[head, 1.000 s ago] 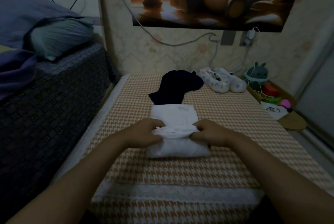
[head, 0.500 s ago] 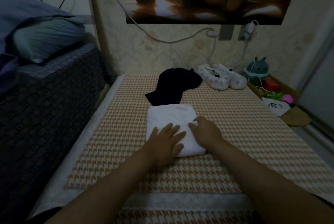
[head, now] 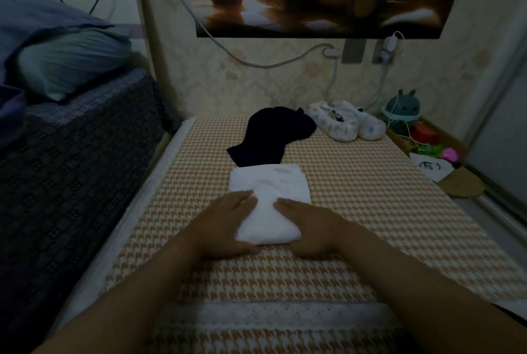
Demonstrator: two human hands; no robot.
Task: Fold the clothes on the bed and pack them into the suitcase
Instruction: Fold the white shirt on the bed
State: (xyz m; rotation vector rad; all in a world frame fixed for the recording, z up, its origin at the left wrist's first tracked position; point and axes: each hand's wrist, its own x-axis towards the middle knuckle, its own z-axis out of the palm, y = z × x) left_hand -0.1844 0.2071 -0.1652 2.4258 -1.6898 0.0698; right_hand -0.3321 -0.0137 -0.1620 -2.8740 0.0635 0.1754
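White shirt (head: 271, 196), folded to a neat bundle on the bed (head: 356, 211), lies between the left hand (head: 228, 219) and right hand (head: 309, 225), both flat and uncurled against its sides; folding looks finished, so next comes lifting it to a suitcase out of view, black garment (head: 268, 136) waiting behind.

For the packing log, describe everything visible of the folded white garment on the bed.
The white garment is soft cloth folded into a compact, puffy rectangle, lying flat on the houndstooth bed cover. Its far edge meets a dark garment. The left hand and right hand rest on its near sides, fingers flat.
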